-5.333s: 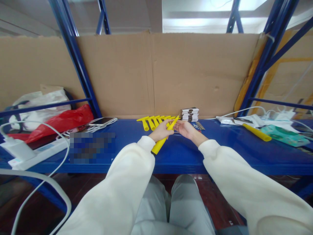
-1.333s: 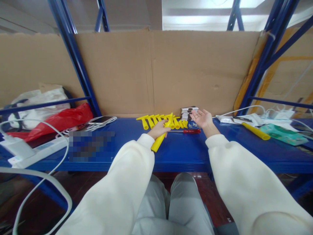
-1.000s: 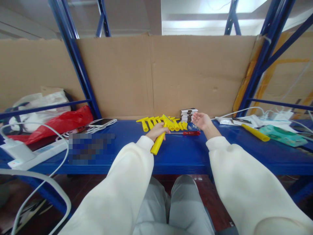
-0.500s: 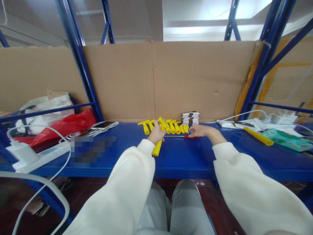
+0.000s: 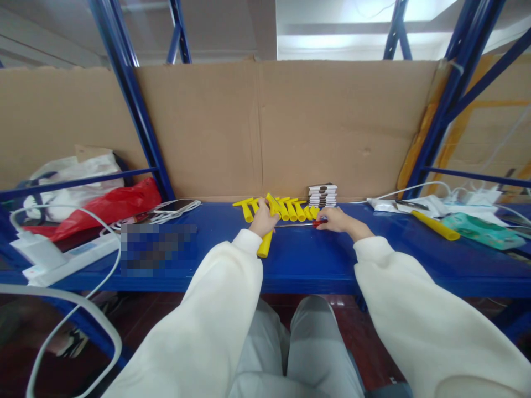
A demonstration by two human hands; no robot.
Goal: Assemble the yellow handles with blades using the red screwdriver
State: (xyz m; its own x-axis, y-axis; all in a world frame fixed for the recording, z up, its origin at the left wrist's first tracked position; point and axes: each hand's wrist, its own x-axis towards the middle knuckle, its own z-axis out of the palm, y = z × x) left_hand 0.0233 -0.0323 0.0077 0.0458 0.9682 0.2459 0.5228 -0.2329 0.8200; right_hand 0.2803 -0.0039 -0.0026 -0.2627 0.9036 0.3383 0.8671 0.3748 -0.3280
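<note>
Nearest to us, our two white sleeves reach forward over grey trousers to the blue shelf (image 5: 298,265), the surface that carries everything here. Our left hand (image 5: 263,217) is closed around a yellow tube (image 5: 265,243), which runs from our fist back toward the shelf's front edge, its near end just above the blue surface. Our right hand (image 5: 335,219) lies palm down on the shelf, fingers curled over the red handle of a screwdriver (image 5: 317,223); the thin metal shaft points left toward the other hand, and we cannot tell whether the handle is fully gripped or only covered.

Just beyond both hands, a row of yellow pieces (image 5: 286,207) lies side by side near the shelf's back edge, against the cardboard wall (image 5: 332,127). To the right of the row, a small stack of flat cards (image 5: 322,194) sits against the same back edge.

Toward the left end of the shelf lie a phone (image 5: 174,205), a red bag (image 5: 108,207) and a white power strip (image 5: 66,257). Toward the right end lie another yellow tube (image 5: 435,225), a teal packet (image 5: 481,232) and white cables (image 5: 415,188).
</note>
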